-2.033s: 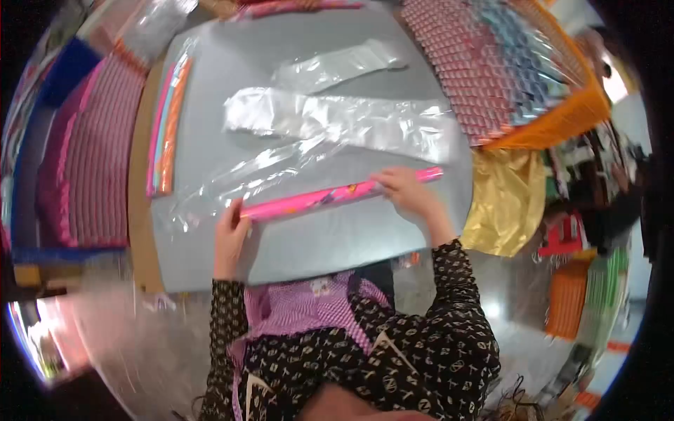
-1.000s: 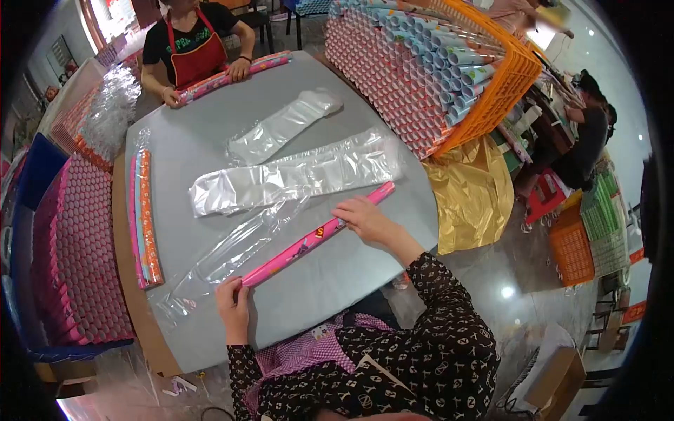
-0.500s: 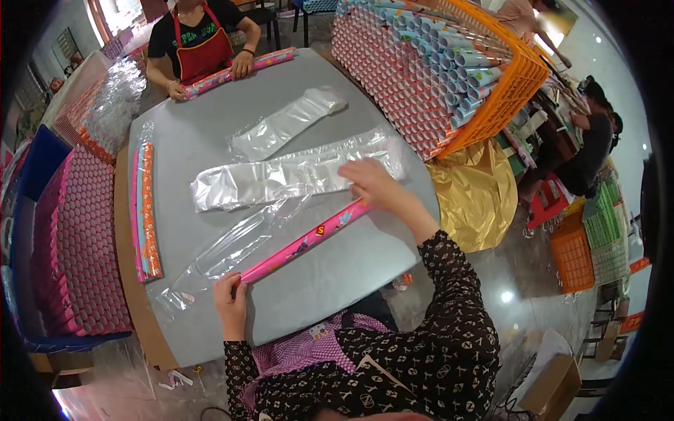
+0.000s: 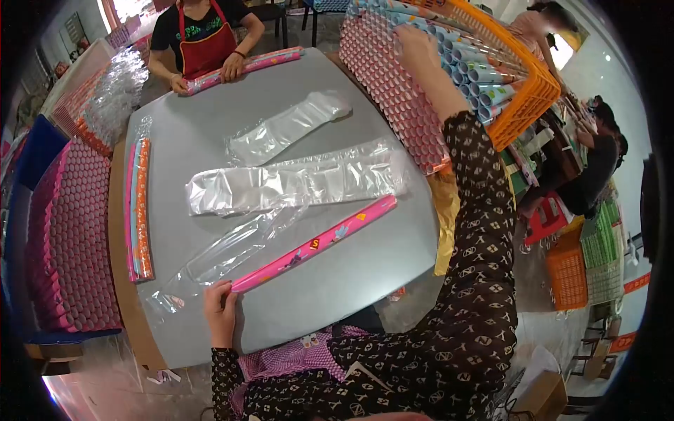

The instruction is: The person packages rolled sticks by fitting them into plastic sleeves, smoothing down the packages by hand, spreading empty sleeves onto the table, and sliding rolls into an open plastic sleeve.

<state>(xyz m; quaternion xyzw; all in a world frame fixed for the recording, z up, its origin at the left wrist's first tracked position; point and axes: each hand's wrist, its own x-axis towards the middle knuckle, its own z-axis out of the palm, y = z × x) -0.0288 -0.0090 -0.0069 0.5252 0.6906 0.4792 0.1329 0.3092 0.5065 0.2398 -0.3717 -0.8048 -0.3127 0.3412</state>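
Note:
A pink patterned wrapping-paper roll [image 4: 316,242] lies slantwise on the grey table. My left hand [image 4: 220,309] is closed with its fingertips at the roll's lower left end. Above the roll lie a crumpled clear plastic sleeve [image 4: 235,245] and a flat stack of clear bags [image 4: 295,184]. My right hand [image 4: 420,52] is stretched out over the stacked rolls at the orange crate, its fingers apart and partly hard to make out against the roll ends. Under it are red-and-white roll ends [image 4: 393,77], with blue rolls [image 4: 456,52] beside them.
More clear bags [image 4: 291,126] lie farther up the table [image 4: 337,295]. Bagged rolls [image 4: 142,210] lie along its left edge. A blue bin [image 4: 28,175] of pink rolls stands left, the orange crate [image 4: 530,91] right. A co-worker [image 4: 203,42] across the table holds another roll.
My right hand has let go of the pink roll's far end and moved up and away to the rolls at the orange crate. My left hand stays at the near end.

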